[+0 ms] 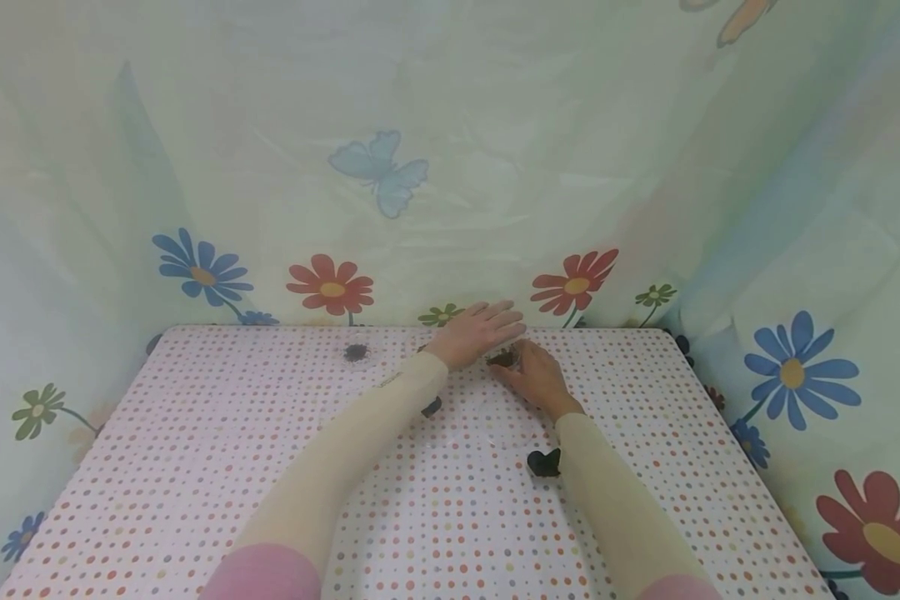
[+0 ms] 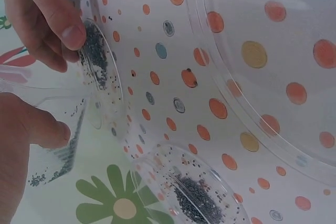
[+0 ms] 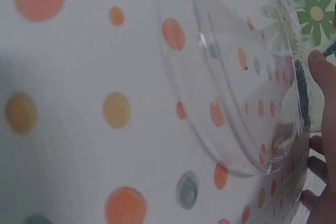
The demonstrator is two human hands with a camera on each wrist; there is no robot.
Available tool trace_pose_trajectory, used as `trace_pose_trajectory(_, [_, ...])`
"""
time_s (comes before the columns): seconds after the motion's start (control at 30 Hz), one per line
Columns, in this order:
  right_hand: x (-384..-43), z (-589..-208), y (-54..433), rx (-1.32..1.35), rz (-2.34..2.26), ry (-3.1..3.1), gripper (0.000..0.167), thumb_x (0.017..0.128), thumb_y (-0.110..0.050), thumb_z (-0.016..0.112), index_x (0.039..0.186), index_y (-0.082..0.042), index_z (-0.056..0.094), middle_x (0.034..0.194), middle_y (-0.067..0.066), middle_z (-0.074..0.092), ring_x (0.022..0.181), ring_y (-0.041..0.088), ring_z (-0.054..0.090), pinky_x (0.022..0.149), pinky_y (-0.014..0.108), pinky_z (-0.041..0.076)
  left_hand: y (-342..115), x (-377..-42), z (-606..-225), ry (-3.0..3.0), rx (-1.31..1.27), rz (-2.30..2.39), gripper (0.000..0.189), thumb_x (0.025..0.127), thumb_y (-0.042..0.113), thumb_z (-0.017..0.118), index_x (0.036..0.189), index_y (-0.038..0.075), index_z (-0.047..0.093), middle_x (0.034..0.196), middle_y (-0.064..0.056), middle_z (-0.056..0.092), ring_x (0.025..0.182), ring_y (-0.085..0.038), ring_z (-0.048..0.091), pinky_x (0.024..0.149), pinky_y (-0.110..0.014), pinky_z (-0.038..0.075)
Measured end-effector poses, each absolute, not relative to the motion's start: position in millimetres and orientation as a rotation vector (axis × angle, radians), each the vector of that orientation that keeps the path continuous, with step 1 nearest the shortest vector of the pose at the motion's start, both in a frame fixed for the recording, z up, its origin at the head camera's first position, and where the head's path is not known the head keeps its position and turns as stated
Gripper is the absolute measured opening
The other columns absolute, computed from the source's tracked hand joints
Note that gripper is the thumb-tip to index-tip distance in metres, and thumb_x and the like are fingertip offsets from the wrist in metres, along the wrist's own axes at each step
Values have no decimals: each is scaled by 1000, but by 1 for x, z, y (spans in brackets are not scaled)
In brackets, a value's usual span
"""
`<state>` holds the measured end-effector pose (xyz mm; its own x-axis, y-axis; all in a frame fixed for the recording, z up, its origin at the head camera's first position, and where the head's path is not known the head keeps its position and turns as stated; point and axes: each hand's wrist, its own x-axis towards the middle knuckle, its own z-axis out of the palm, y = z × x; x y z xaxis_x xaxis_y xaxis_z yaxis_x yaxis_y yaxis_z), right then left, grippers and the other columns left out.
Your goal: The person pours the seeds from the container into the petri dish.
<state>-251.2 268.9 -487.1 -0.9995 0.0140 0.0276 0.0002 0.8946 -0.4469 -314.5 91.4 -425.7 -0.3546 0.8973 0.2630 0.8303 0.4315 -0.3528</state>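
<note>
My left hand (image 1: 480, 333) is at the back of the table. In the left wrist view its thumb lies over a tilted clear container (image 2: 58, 156) holding small dark grains, which the hand grips. Opposite it, my right hand (image 1: 536, 375) pinches the edge of a shallow clear dish (image 2: 116, 72) with a dark heap of grains (image 2: 94, 51). Another clear dish (image 2: 223, 182) of dark grains stands nearby in the left wrist view. The head view hides most of the container behind my left hand.
A large round clear plate (image 3: 226, 87) lies nearer me on the dotted tabletop (image 1: 232, 433). A small dish of dark grains (image 1: 356, 352) sits at the back left. One black object (image 1: 543, 462) lies beside my right forearm, another (image 1: 431, 407) beside the left. Behind hangs a flowered curtain (image 1: 450, 208).
</note>
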Motion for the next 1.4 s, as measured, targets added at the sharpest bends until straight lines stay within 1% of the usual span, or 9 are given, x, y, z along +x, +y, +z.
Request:
trace_pose_trajectory(0.13, [-249, -485, 268, -8, 712, -3029, 76, 90, -55, 58, 143, -5, 39, 139, 18, 51, 133, 38, 43, 112, 57, 33, 91, -314, -425, -2278, -1457, 222, 60, 94, 9, 59, 147, 26, 38, 155, 5, 36, 148, -18, 27, 118, -36, 33])
trace_pose_trajectory(0.27, [-246, -482, 266, -34, 733, -3042, 86, 91, -55, 56, 151, -2, 25, 152, 21, 37, 142, 39, 31, 117, 57, 24, 90, -313, -424, -2293, -1443, 219, 65, 91, 8, 63, 148, 26, 37, 156, 5, 35, 148, -18, 27, 118, -36, 33])
trace_pose_trajectory(0.37, [-244, -482, 266, -70, 757, -3049, 88, 91, -56, 55, 153, -3, 21, 156, 21, 30, 145, 39, 25, 119, 57, 20, 90, -313, -424, -2323, -1432, 190, 69, 89, 7, 66, 149, 25, 36, 157, 5, 34, 148, -18, 26, 118, -37, 32])
trace_pose_trajectory(0.5, [-243, -483, 266, -107, 778, -3049, 91, 90, -59, 55, 154, -6, 18, 158, 20, 26, 146, 39, 22, 119, 59, 19, 88, -311, -424, -2387, -1402, 104, 70, 89, 5, 65, 149, 24, 34, 157, 4, 32, 149, -19, 23, 120, -38, 29])
trace_pose_trajectory(0.67, [-241, -483, 266, -118, 793, -3043, 93, 89, -58, 58, 154, -7, 18, 159, 19, 24, 147, 39, 21, 118, 60, 19, 85, -309, -423, -2436, -1359, 24, 69, 90, 6, 63, 150, 24, 33, 158, 4, 31, 150, -19, 20, 120, -37, 28])
trace_pose_trajectory(0.83, [-239, -482, 265, -92, 781, -3023, 91, 88, -56, 60, 153, -6, 20, 158, 20, 26, 146, 40, 24, 117, 60, 22, 82, -308, -423, -2441, -1348, -39, 69, 89, 4, 64, 149, 22, 35, 157, 2, 34, 149, -19, 22, 120, -37, 28])
trace_pose_trajectory(1.13, [-235, -479, 264, -86, 742, -2997, 81, 95, -53, 52, 153, -7, 21, 157, 20, 28, 145, 40, 24, 118, 58, 22, 76, -307, -425, -2435, -1315, -139, 77, 81, -4, 66, 149, 20, 36, 154, -1, 38, 147, -24, 28, 118, -41, 33])
trace_pose_trajectory(1.3, [-233, -476, 265, -63, 716, -2982, 83, 94, -57, 50, 153, -6, 21, 156, 21, 28, 145, 40, 24, 117, 60, 21, 72, -305, -427, -2478, -1283, -136, 78, 83, -3, 64, 150, 20, 33, 156, 1, 35, 148, -22, 25, 118, -39, 32])
trace_pose_trajectory(1.4, [-232, -473, 264, -41, 732, -2964, 82, 93, -56, 52, 153, -6, 23, 156, 21, 29, 145, 40, 25, 117, 61, 22, 68, -303, -425, -2495, -1270, -171, 78, 83, -4, 63, 150, 19, 32, 156, 0, 36, 148, -23, 26, 117, -41, 33])
